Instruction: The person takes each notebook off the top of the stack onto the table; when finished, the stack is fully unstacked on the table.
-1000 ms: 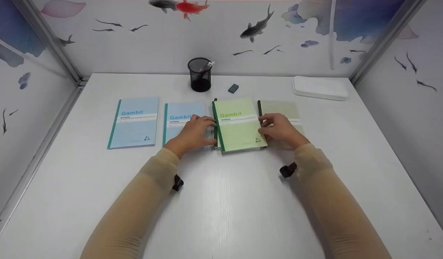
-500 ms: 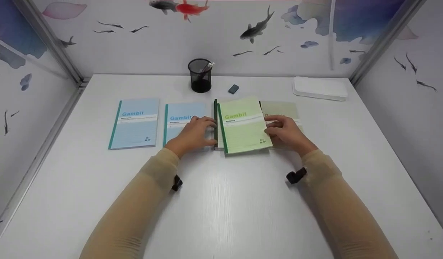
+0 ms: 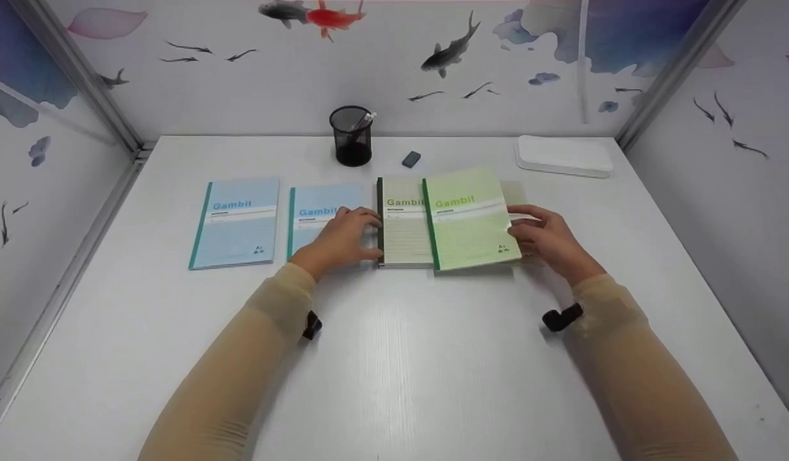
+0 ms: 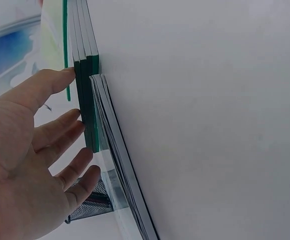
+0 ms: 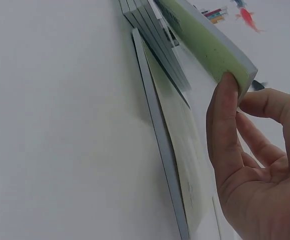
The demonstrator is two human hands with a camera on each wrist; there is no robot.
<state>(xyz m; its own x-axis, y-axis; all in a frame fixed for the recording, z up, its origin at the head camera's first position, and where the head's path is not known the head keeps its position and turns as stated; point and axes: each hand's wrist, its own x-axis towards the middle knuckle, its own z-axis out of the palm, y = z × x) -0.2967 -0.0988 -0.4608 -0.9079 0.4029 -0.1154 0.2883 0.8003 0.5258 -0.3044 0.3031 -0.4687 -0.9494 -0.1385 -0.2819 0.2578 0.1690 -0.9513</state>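
My right hand pinches the right edge of a light green notebook with a dark green spine. In the right wrist view the green notebook is raised, its corner between thumb and fingers. Beneath its left part lies a stack topped by a beige notebook with a black spine. My left hand rests with spread fingertips and thumb along the stack's spine side, over a blue notebook. The left wrist view shows several spines at these fingertips. Another beige notebook is mostly hidden behind the green one.
A second blue notebook lies at the left of the white table. Along the back stand a black mesh pen cup, a small dark eraser and a flat white case. Printed wall panels enclose the table.
My right hand has lifted the green notebook off the stack and carried it rightward, uncovering the beige notebook under it. My left hand has stayed at the stack's spine.
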